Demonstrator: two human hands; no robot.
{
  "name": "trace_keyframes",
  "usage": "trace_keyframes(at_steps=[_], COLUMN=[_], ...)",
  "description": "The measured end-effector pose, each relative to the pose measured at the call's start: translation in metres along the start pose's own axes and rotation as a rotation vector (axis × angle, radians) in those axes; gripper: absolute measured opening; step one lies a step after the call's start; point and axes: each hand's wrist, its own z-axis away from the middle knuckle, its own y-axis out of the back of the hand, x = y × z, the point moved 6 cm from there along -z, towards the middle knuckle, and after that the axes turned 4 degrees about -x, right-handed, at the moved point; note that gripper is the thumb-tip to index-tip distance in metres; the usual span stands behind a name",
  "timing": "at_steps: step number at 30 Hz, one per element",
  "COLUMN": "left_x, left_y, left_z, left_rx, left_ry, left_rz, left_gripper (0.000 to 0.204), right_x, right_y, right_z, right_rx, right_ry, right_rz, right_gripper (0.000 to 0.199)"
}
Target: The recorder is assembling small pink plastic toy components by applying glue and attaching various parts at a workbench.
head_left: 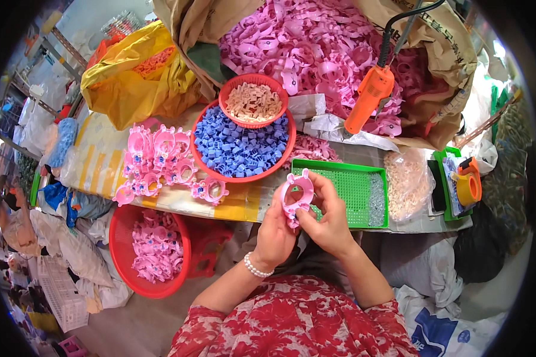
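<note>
Between my hands, above the table's near edge, is a pink plastic ring-shaped part point(304, 183) with small ears on top. My left hand point(275, 235) grips its left side and lower end. My right hand point(329, 220) closes on its right side, with the thumb pressed near the bottom. What lies under the fingers is hidden. Just beyond my right hand sits a green tray point(339, 169) with small clear pieces at its right end. Similar pink ring parts point(161, 146), some with blue bits on them, lie piled on the table to the left.
A red basket point(291, 152) of blue clips bears a smaller red basket point(221, 98) of beige pieces. Behind them, a large paper sack point(452, 89) spills pink parts. An orange electric screwdriver point(369, 98) hangs there. A red tub point(118, 238) of pink parts stands lower left.
</note>
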Motion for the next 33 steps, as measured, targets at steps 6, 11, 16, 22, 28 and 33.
trace_keyframes(at_steps=[6,11,16,22,28,33], left_x=[-0.004,-0.009,0.016,0.043,0.040,0.035], left_y=[-0.006,0.011,0.006,-0.002,-0.012,-0.016], left_z=[0.017,0.020,0.007,-0.011,-0.019,-0.023], left_rx=[-0.031,0.047,0.095,0.060,0.088,0.099], left_ry=[0.157,0.218,0.199,0.022,0.033,0.047], left_rz=[-0.030,-0.224,-0.246,-0.352,-0.354,-0.367], left_gripper=[0.052,0.057,0.043,0.042,0.040,0.039], right_x=[0.007,0.015,0.002,-0.001,-0.002,0.006], right_y=[0.009,0.009,0.056,0.125,0.177,0.238], right_z=[0.009,0.018,0.011,0.012,0.027,0.048], right_rx=[-0.094,-0.121,-0.119,0.088,0.193,0.304], right_ry=[-0.047,-0.074,-0.111,-0.150,-0.107,-0.200], right_rz=[0.060,0.086,0.016,0.184,0.744,0.899], right_gripper=[0.058,0.056,0.044,0.022,0.012,0.013])
